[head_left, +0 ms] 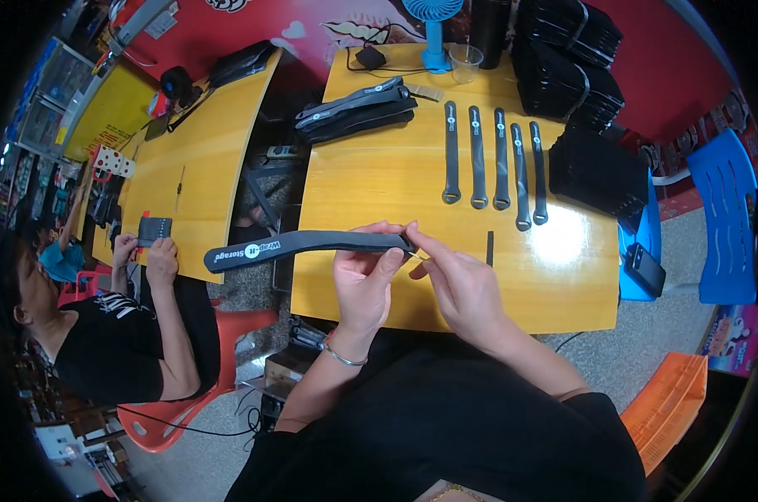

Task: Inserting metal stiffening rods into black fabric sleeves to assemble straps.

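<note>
A long dark grey storage strap [299,243] with white print and a rounded end lies across my left hand [364,289], pinched between thumb and fingers. It reaches out to the left over the table's edge. My right hand [462,293] meets the strap's right end, with thumb and forefinger closed at its tip. Something thin and yellowish shows by those fingertips, too small to make out. Beyond my hands, several similar straps with ring ends, one of them a grey strap [478,157], lie side by side. A pile of straps [358,111] rests at the table's back left.
Black bundles [569,63] and a black stack [598,171] fill the wooden table's [379,188] right side. A short black strip [490,248] lies near my right hand. At the back stand a blue fan [434,33] and plastic cup [466,64]. Another person [119,335] works at the left table.
</note>
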The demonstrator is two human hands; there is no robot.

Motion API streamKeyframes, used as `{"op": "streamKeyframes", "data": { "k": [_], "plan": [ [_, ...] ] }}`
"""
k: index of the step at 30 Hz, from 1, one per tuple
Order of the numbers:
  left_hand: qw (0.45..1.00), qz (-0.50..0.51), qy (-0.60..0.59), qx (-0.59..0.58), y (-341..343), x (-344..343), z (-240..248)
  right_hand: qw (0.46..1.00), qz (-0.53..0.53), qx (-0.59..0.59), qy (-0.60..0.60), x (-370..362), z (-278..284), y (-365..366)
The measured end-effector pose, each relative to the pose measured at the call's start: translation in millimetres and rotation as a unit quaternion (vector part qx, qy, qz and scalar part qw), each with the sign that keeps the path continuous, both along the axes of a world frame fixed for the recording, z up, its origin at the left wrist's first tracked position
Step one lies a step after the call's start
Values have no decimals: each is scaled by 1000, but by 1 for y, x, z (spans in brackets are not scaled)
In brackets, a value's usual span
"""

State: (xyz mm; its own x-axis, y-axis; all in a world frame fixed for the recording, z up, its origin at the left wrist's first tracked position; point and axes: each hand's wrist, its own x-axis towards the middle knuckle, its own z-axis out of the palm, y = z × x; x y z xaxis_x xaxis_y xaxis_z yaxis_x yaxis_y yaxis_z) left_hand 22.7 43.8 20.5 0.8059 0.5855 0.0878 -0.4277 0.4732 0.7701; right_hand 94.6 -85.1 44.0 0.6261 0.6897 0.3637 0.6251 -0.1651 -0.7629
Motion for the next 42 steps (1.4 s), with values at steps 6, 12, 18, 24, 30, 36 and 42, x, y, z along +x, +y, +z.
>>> {"op": "streamKeyframes", "data": {
  "k": [6, 12, 18, 24, 30, 36, 42],
  "plan": [
    [1000, 21, 5, 13, -5, 0, 3, 997, 9, 29, 68, -1, -2, 0],
    [1000, 29, 7, 5, -7, 2, 3, 997, 4, 29, 66, -1, -3, 0],
    [1000, 26, 1, -1, -9, 3, 5, 998, -4, 37, 48, 0, -2, 1],
    [999, 27, 35, 27, -8, 2, -2, 999, -11, 34, 11, 1, -3, 1],
    [999, 34, 40, 14, -10, 2, -2, 999, -17, 16, -25, 2, -4, 0],
    [998, 45, 38, 18, -9, 3, -1, 1000, -15, -3, -12, 3, -3, -1],
    [994, 66, 55, 75, -10, 3, 0, 993, 6, 28, 118, 2, -3, 3]
  ]
}}
